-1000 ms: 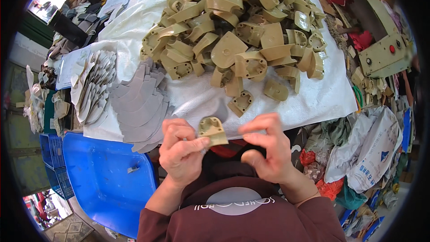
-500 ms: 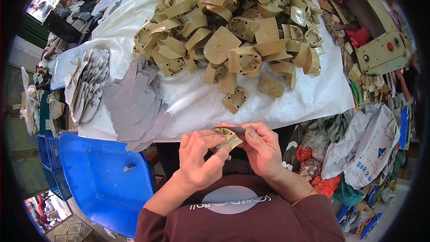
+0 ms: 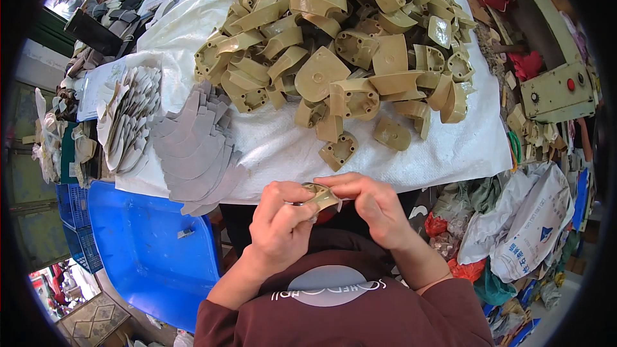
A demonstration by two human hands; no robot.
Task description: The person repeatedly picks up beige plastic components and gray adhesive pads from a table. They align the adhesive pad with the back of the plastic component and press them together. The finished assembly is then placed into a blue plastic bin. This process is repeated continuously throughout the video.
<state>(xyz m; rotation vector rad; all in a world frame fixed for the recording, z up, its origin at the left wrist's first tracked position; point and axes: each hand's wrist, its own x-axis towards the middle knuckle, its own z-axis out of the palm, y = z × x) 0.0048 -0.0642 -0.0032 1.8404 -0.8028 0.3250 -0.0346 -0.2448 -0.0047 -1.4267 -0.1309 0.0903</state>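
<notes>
My left hand (image 3: 281, 222) grips a small beige molded part (image 3: 326, 200) between thumb and fingers, just off the table's near edge. My right hand (image 3: 376, 211) reaches across to it, its fingers stretched out and touching the far side of the part. Any grey piece on the part is mostly hidden by my fingers. Beyond my hands rises a large heap of similar beige parts (image 3: 321, 74), some showing screw holes. A fanned stack of thin grey cut pieces (image 3: 196, 148) lies to the left, with a paler stack (image 3: 132, 122) beside it.
White woven sheeting (image 3: 276, 148) covers the table. A blue plastic tub (image 3: 151, 244) stands at the lower left, near blue crates (image 3: 80, 225). Stuffed white sacks (image 3: 533, 225) and bags crowd the right. A green control box (image 3: 558, 93) with a red button sits at the far right.
My right hand has let go of the dark grey strip it pinched, and its fingers have straightened against the part. My left hand still holds the part. The view has shifted slightly.
</notes>
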